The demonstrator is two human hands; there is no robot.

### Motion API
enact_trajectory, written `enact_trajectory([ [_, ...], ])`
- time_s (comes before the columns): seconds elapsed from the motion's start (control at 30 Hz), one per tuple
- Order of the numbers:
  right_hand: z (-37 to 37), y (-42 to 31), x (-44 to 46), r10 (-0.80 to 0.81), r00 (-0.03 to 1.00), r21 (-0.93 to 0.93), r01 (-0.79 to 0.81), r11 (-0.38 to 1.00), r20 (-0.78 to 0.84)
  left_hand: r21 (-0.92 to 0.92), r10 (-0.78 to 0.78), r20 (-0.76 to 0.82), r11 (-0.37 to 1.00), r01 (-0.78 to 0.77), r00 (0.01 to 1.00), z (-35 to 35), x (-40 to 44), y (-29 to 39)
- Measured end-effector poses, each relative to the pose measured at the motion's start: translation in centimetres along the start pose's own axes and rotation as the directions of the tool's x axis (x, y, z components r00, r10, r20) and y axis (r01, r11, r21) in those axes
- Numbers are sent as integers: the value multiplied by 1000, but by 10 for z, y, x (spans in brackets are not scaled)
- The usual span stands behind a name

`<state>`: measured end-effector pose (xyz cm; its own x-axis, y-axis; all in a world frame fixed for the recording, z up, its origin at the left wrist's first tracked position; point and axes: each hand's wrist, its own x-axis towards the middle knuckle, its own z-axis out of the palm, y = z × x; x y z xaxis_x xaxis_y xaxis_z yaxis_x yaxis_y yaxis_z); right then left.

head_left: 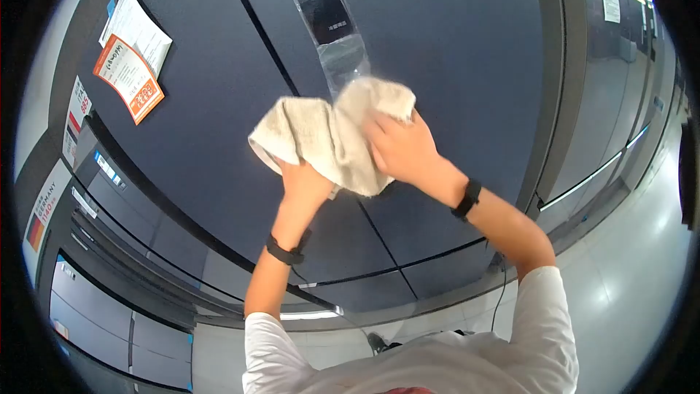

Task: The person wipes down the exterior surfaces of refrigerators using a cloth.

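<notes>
A cream-coloured cloth (310, 128), greyish in places, is bunched between my two hands in front of a dark blue-grey refrigerator (467, 51). My left hand (305, 184) grips its lower left part from below, with the fingers hidden under the folds. At the cloth's right side, my right hand (401, 144) is closed on it, slightly blurred. Just above the cloth, a clear plastic holder (343, 55) with a black display panel (326, 14) sits on the door. Whether the cloth touches the door, I cannot tell. Each wrist wears a black band.
On the left of the door hang a white paper (138, 25) and an orange-and-white card (131, 76). More appliances stand at the left and a glossy cabinet (594, 87) at the right. A thin black cable (499, 295) runs down to the pale tiled floor (620, 270).
</notes>
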<state>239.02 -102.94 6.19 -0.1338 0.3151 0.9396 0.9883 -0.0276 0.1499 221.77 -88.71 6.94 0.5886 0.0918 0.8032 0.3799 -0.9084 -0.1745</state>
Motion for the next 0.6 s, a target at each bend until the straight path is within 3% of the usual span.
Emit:
enact_trajectory([
  [0.03, -3, 2, 18, -33, 999, -20, 32, 999, -26, 48, 6, -9, 999, -6, 1000, -16, 15, 4],
  [0.07, -3, 6, 42, -62, 992, -26, 59, 998, -108, 219, 151, -68, 967, -133, 986, -21, 28, -4],
  [0.1, 0, 10, 66, -54, 991, -60, 47, 997, -121, -31, 31, -170, 999, -37, 985, -28, 47, -9],
  [0.13, -10, 9, 88, -69, 986, -58, 61, 996, -152, 156, 61, -94, 987, -46, 994, -36, 66, -18],
  [0.2, -6, 7, 107, -115, 956, -132, 82, 988, -269, 155, 38, -125, 988, -18, 991, -59, 97, -22],
  [0.23, -5, 7, 110, -147, 935, -176, 93, 980, -322, 305, 143, -178, 949, -84, 973, -60, 103, -26],
  [0.27, -4, 6, 107, -124, 938, -133, 84, 987, -324, 293, 135, -200, 953, -73, 970, -55, 99, -24],
  [0.33, -6, -4, 86, -51, 970, -88, 31, 996, -237, 283, 124, -234, 958, -55, 964, -40, 85, -21],
  [0.43, 1, -11, 32, 28, 996, -58, -33, 998, -82, 304, 68, -83, 952, -39, 994, -21, 39, -1],
  [0.5, 5, -9, -5, 65, 997, -33, -63, 997, 43, -117, -2, -85, 993, -8, 996, -7, 10, 8],
  [0.53, 5, -3, -10, 50, 998, -20, -49, 999, 42, 66, 47, -76, 997, -42, 996, -9, 4, 13],
  [0.6, 0, 4, -7, 13, 999, 8, -13, 1000, 39, 110, 48, -6, 993, -47, 999, -16, 11, 10],
])
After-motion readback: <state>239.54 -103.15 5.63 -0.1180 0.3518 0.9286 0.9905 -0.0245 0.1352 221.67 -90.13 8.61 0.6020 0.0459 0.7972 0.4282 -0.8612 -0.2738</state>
